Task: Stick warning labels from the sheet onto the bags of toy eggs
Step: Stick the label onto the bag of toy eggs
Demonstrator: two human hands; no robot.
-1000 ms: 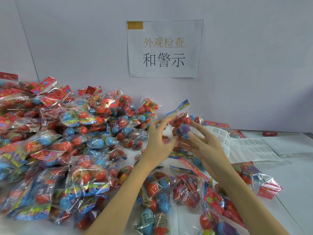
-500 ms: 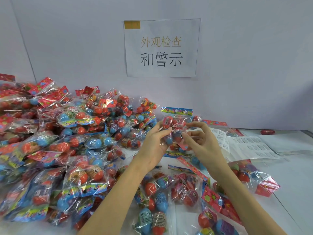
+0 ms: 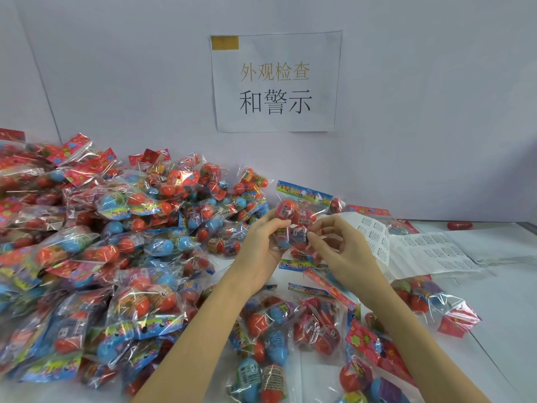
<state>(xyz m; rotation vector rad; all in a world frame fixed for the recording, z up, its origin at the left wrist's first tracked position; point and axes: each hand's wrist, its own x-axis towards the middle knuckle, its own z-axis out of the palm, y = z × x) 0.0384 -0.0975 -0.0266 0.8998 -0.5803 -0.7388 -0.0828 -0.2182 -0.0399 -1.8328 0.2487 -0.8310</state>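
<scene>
Facing you: paper sign with Chinese characters, yellow tape at its top-left corner | on grey-white wall | white worktop below it

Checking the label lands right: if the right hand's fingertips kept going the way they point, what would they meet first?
Probably the held bag: the right hand points left at it, almost touching.
</scene>
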